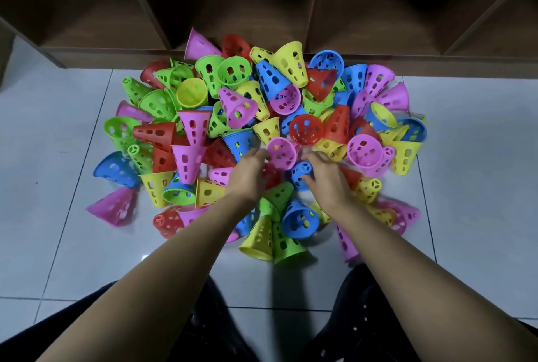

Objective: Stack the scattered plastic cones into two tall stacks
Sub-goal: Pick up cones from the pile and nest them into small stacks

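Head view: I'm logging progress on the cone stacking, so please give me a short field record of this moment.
pile: loose cones in pink, red, yellow, green and blue, heaped on the tiled floor in front of a wooden shelf
stacks: no tall stack in view
left hand: at the rim of a pink cone; grip unclear from blur
right hand: on a blue cone; grip unclear
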